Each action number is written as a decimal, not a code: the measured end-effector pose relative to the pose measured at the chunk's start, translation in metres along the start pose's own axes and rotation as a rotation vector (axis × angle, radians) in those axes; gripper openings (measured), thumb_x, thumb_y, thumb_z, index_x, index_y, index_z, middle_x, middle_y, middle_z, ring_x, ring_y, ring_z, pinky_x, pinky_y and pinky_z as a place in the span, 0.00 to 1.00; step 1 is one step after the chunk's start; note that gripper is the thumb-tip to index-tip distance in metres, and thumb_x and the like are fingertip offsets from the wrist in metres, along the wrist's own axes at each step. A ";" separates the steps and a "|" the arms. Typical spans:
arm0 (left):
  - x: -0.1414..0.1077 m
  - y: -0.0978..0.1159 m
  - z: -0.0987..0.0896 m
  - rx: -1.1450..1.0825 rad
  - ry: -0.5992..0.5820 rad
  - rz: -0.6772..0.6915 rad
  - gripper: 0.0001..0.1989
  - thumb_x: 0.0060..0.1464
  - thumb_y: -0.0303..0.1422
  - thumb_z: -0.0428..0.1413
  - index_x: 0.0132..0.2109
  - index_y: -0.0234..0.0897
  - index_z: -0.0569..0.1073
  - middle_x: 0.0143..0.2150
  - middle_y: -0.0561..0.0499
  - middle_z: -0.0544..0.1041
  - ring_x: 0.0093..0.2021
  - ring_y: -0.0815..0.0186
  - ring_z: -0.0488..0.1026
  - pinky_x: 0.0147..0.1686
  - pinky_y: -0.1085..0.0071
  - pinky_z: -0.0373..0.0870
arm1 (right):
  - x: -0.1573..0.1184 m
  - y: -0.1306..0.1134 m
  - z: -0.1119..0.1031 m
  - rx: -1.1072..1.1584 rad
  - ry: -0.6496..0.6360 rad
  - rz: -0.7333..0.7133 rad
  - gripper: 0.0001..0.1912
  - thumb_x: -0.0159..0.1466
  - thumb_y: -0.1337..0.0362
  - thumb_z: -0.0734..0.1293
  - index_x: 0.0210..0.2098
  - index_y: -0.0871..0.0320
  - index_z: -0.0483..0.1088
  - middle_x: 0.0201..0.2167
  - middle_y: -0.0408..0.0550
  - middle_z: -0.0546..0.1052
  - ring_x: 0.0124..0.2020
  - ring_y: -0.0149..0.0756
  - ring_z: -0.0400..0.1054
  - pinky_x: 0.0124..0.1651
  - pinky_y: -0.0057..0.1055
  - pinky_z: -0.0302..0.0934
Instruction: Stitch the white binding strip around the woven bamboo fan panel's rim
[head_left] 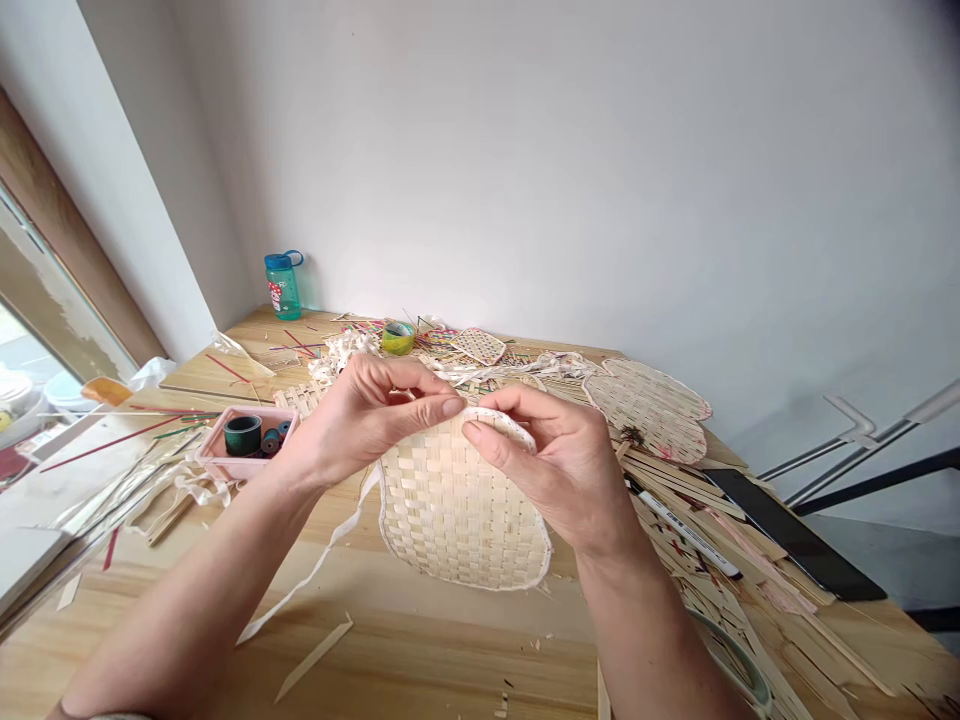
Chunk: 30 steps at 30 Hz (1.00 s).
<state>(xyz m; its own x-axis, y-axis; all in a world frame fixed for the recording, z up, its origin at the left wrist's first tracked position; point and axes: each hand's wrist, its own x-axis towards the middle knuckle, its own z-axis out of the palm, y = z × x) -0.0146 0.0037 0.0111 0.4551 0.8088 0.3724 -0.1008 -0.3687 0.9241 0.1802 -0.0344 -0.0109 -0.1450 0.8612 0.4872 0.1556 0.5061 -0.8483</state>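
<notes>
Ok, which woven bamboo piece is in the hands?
The large front panel, its rim pinched by left hand and right hand; the other pieces lie untouched on the table.

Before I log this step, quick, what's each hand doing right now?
Left hand: closed, pinching the rim of the woven fan.
Right hand: closed, pinching the same rim.

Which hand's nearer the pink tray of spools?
Left. The left hand sits just right of the pink tray; the right hand is farther right, past the left hand, at the rim of the woven bamboo panel.
</notes>
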 end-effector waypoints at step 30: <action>0.003 -0.009 0.005 0.061 0.057 0.120 0.04 0.57 0.31 0.66 0.34 0.36 0.84 0.32 0.51 0.80 0.33 0.70 0.74 0.35 0.76 0.71 | 0.005 0.008 -0.001 0.075 0.036 0.010 0.04 0.62 0.64 0.73 0.31 0.56 0.77 0.22 0.36 0.68 0.23 0.26 0.57 0.26 0.27 0.52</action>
<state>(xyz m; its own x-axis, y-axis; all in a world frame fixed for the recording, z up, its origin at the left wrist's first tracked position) -0.0086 0.0068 0.0038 0.3923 0.7813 0.4855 -0.0967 -0.4898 0.8664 0.1817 -0.0260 -0.0145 -0.1085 0.8680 0.4845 0.0835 0.4936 -0.8657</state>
